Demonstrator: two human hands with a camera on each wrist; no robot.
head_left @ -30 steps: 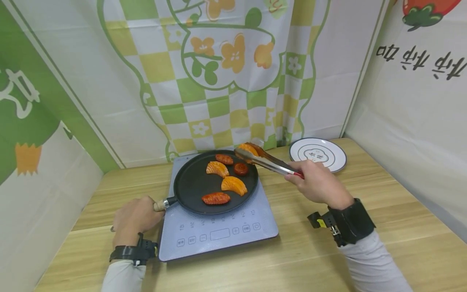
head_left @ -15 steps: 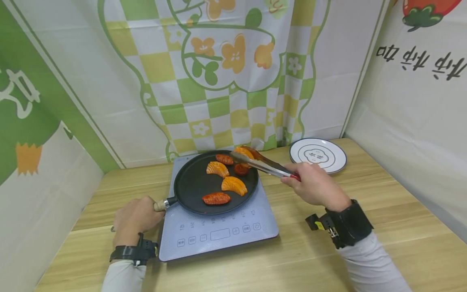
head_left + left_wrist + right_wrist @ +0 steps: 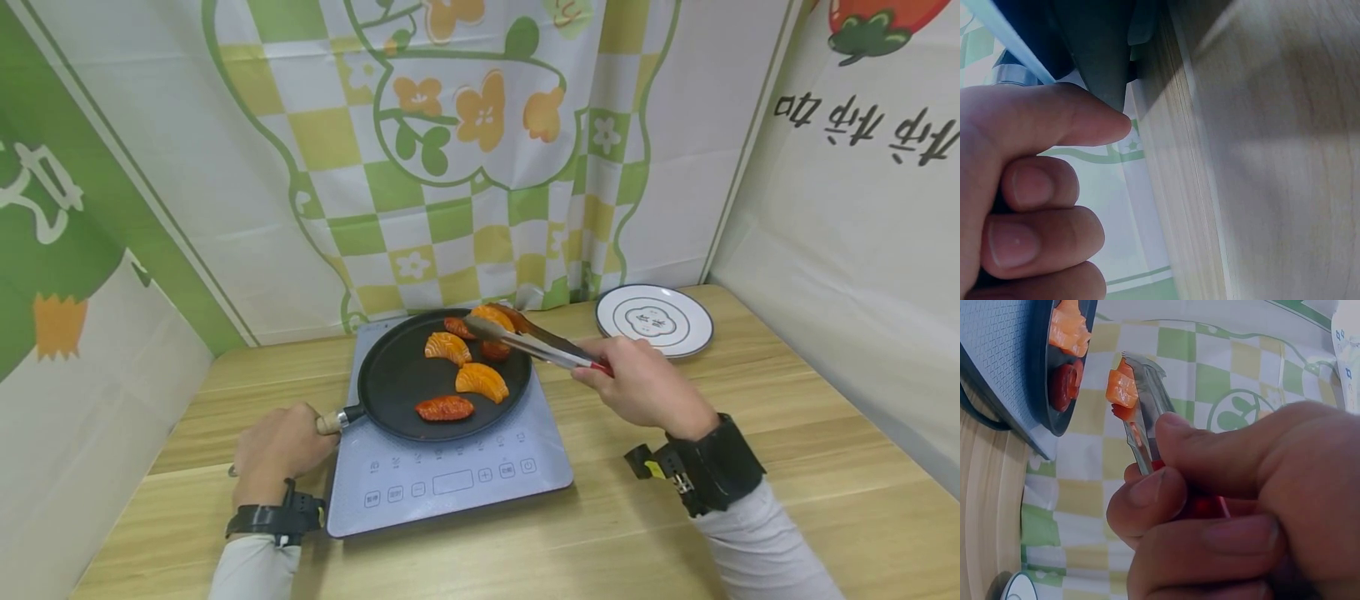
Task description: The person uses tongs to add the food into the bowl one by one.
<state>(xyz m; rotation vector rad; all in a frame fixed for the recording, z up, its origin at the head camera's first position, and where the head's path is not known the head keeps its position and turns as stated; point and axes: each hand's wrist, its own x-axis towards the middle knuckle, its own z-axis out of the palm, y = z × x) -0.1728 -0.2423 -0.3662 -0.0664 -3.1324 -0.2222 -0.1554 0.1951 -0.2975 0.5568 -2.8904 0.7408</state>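
My left hand [image 3: 281,446] grips the wooden handle [image 3: 327,423] of a round black frying pan [image 3: 393,379]. In the left wrist view its fingers [image 3: 1041,240] are curled, with the dark pan edge close above. My right hand [image 3: 645,383] holds metal tongs [image 3: 551,351] with red on the grip. Between the tongs' tips is an orange salmon slice [image 3: 1122,389], over the pan's far right side and above the pan in the right wrist view. Two more salmon slices [image 3: 482,381] lie in the pan. Around them are reddish scored pieces [image 3: 444,407] and a round red piece [image 3: 495,351], partly covered by the tongs.
Under the pan is a grey induction cooker [image 3: 450,492] with touch buttons along its front. A white plate [image 3: 686,325] with a dark rim stands at the back right of the wooden table [image 3: 600,542]. A checked curtain [image 3: 450,217] hangs behind.
The tongs and the salmon slice in them have moved left and slightly down, further over the pan, with the right hand following. The left hand and pan have stayed put.
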